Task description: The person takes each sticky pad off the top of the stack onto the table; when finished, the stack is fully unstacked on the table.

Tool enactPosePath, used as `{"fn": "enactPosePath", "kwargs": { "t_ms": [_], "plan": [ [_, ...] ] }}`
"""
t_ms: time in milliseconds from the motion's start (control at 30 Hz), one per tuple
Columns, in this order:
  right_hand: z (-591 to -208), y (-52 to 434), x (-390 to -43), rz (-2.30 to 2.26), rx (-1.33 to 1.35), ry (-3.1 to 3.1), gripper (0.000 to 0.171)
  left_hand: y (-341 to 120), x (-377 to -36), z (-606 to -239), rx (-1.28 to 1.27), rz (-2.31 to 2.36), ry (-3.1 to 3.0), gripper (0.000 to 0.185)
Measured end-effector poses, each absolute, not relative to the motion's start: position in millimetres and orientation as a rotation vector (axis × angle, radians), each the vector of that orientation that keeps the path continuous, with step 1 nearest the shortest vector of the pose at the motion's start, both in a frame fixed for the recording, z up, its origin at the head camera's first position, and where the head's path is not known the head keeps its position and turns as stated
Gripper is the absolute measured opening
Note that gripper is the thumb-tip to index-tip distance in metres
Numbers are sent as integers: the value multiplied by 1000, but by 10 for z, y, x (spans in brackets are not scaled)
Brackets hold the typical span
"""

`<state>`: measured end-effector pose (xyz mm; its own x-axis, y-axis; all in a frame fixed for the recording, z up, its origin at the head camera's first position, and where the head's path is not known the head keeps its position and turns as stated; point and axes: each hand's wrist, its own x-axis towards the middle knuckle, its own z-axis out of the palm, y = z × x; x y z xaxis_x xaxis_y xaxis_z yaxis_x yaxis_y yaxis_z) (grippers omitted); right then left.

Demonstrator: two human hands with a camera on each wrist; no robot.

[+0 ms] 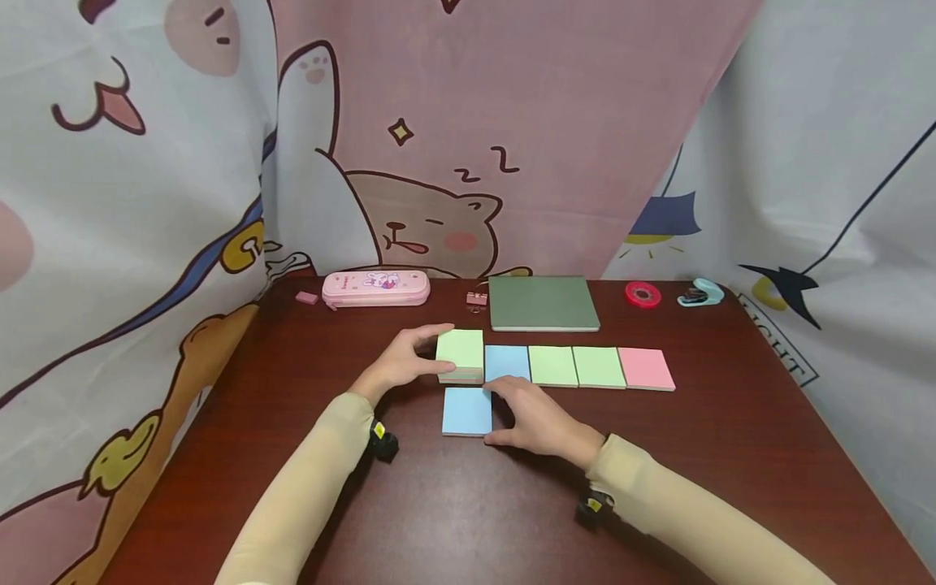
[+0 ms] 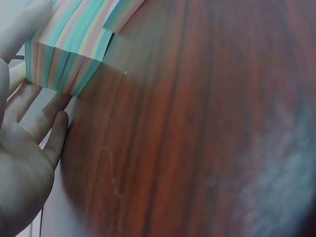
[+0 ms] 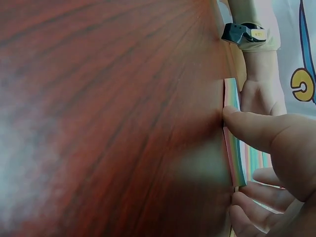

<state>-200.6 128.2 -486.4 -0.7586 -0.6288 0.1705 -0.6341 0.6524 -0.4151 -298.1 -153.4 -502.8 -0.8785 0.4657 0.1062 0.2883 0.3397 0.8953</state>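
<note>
1. At the far left corner of the tabletop (image 1: 292, 504), a small pink eraser (image 1: 306, 298) lies just beside a pink pencil case (image 1: 376, 288) printed with a cartoon rabbit.
2. The left hand (image 1: 405, 362) reaches in from the near left edge and rests against the left side of a thick sticky-note stack (image 1: 461, 355) with a green top sheet. Its thumb lies along the near side and its fingers curl round the far corner, so it grips the stack. In the left wrist view the stack's side shows bands of green, pink and blue.
3. Touching the stack on its right, a row of pads runs along the middle of the tabletop: a blue pad (image 1: 507, 362), a green pad (image 1: 553, 366), a second green pad (image 1: 599, 367) and a pink pad (image 1: 646, 369).
4. Nearer to the person, just in front of the stack, lies a separate blue-topped pad (image 1: 466, 410). The right hand (image 1: 537, 418) pinches it from its right side, index finger at the far corner and thumb at the near corner. The right wrist view shows the thumb pressing on its striped edge.
5. Along the far edge, right of the pencil case, sit a pink binder clip (image 1: 476, 299), a green notebook (image 1: 543, 304), a red tape roll (image 1: 643, 294) and a teal stapler (image 1: 700, 293).
</note>
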Motion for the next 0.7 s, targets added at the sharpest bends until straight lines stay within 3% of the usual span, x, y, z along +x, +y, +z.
{"fn": "enactPosePath", "kwargs": {
  "t_ms": [700],
  "plan": [
    [-4907,1215,-2065,746,1084,-2848,74,-1531,-2987,-5028,694,1571,2424,77]
  ]
}}
